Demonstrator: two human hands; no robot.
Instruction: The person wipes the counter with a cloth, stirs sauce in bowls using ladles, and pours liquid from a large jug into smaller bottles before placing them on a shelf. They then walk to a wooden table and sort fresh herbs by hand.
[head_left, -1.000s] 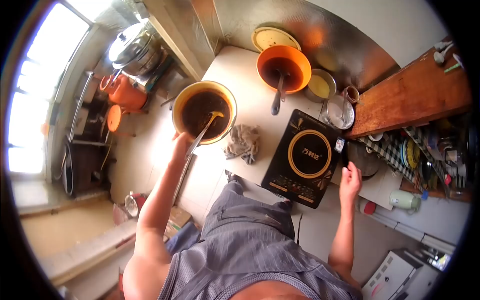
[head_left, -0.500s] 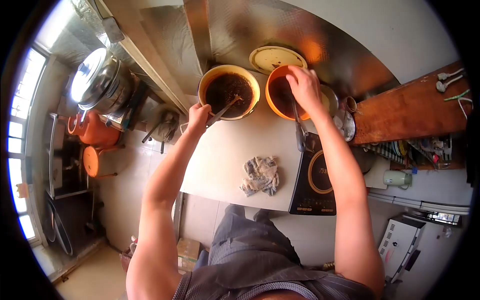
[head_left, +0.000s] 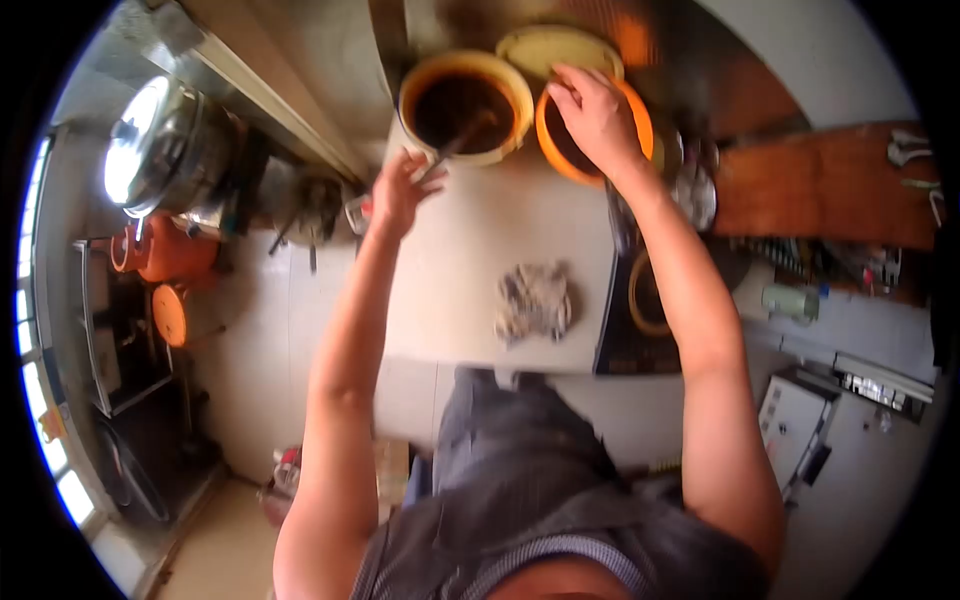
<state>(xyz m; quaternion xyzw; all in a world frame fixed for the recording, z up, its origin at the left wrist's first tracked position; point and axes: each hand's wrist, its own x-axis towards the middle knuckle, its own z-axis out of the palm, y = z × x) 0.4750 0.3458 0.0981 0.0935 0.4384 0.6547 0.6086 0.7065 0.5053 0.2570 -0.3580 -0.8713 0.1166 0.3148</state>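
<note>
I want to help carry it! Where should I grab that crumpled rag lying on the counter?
Pinch the rag from straight above, at its raised middle folds. It lies bunched and loose on the counter, so the bumps give a ready grip, and nothing stands close around it. Probably one hand is enough.

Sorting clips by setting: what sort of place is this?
Most likely a small home kitchen: an induction cooktop on the white counter, two bowls of dark liquid, and a big steel pot to the left.
</note>
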